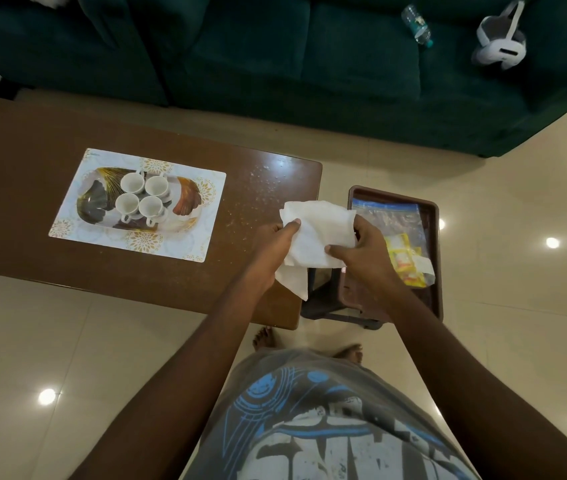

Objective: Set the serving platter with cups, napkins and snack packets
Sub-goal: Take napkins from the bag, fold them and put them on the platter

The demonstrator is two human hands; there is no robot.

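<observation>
White napkin pinched by left hand and right hand, hiding part of the snack packets.

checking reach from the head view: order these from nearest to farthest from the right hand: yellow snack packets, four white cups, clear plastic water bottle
1. Yellow snack packets, in the brown tray just right of the right hand.
2. Four white cups, on the platter to the left on the table.
3. Clear plastic water bottle, far off on the green sofa.
</observation>
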